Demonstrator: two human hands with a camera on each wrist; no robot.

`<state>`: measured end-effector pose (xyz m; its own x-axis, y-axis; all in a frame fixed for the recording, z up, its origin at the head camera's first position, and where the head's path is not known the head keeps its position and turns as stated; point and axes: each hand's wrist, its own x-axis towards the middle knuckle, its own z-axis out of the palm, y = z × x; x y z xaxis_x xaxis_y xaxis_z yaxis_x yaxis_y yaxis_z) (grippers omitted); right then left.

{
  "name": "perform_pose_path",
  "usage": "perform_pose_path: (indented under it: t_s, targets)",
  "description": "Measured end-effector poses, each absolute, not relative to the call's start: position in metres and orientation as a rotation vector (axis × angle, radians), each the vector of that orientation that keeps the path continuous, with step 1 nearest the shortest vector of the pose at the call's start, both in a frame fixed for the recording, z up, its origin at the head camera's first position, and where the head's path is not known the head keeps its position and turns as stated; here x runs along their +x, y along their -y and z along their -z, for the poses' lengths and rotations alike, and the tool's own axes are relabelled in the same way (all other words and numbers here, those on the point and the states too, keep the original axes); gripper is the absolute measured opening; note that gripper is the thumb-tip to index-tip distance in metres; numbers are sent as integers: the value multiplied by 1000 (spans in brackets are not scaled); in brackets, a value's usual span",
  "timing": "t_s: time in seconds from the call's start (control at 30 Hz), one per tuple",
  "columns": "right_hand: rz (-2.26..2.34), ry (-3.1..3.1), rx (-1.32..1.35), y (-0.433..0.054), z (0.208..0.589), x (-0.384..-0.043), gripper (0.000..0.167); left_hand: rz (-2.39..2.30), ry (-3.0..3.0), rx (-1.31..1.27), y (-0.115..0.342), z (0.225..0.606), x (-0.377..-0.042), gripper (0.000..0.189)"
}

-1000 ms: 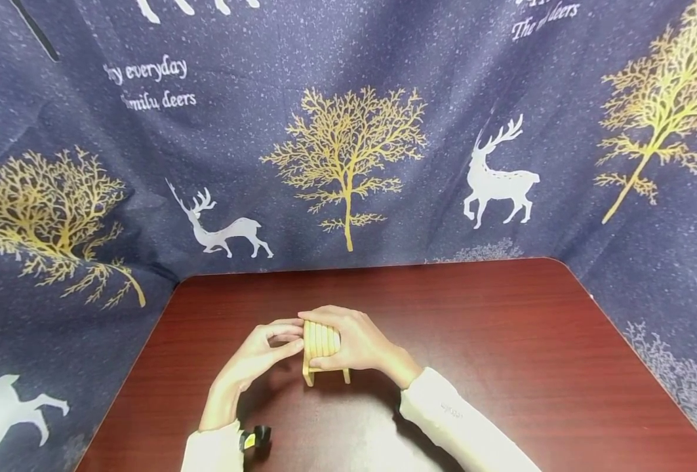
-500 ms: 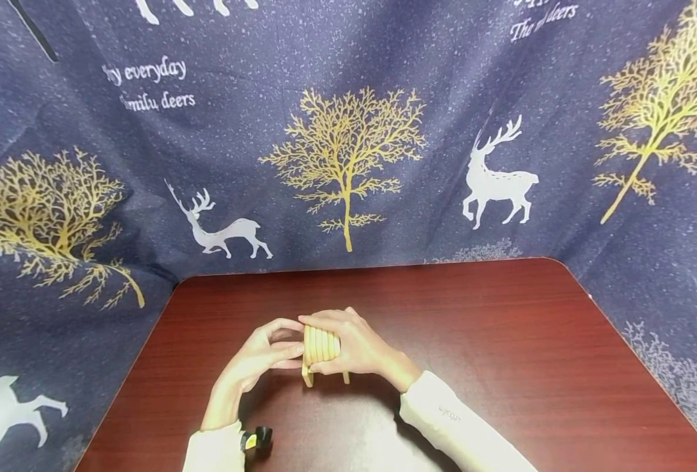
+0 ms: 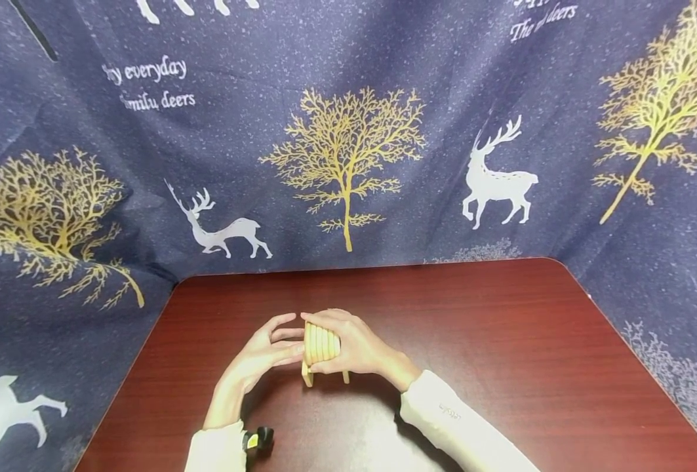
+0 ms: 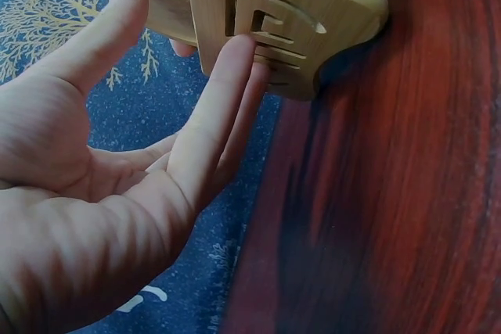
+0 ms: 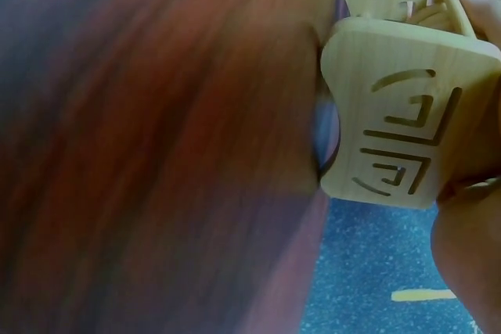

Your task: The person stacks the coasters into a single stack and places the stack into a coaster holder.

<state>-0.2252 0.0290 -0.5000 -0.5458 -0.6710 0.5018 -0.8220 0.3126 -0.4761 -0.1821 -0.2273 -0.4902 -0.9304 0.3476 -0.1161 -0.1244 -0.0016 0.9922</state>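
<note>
A light bamboo coaster rack stands on the dark red table with a row of round wooden coasters on edge in it. My right hand grips the coasters from the right, thumb on the near side and fingers on the far side. My left hand is at the rack's left end with its fingers fairly straight. In the left wrist view its fingertips touch the slotted end panel, and the thumb is at a coaster's edge. The right wrist view shows the other cut-out panel.
The red wooden table reaches out around the rack on all sides. A dark blue cloth with trees and deer hangs behind and beside it. A black wrist camera sits at the left sleeve.
The left hand's fingers have spread and straightened a little at the rack's left end. The right hand keeps its grip on the coasters, and the rack stays in place.
</note>
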Motion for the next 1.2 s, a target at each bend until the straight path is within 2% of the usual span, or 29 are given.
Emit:
perform_pose_path:
  t_s: [0.2, 0.67, 0.9, 1.03, 1.2]
  targets:
    - [-1071, 2420, 1376, -29, 501, -229, 96, -1992, -1960, 197, 225, 489, -183, 96]
    - [-1070, 2631, 1318, -32, 497, -228, 92, -1995, -1974, 146, 219, 486, -181, 92]
    - [-1065, 2615, 1331, -32, 498, -228, 98, -1978, -1988, 137, 220, 483, -180, 92]
    - [-1110, 2599, 1343, -35, 497, -227, 104, -1988, -1987, 146, 220, 483, -181, 87]
    - [-1165, 2620, 1310, -47, 495, -226, 102, -2002, -2110, 79, 215, 482, -182, 67]
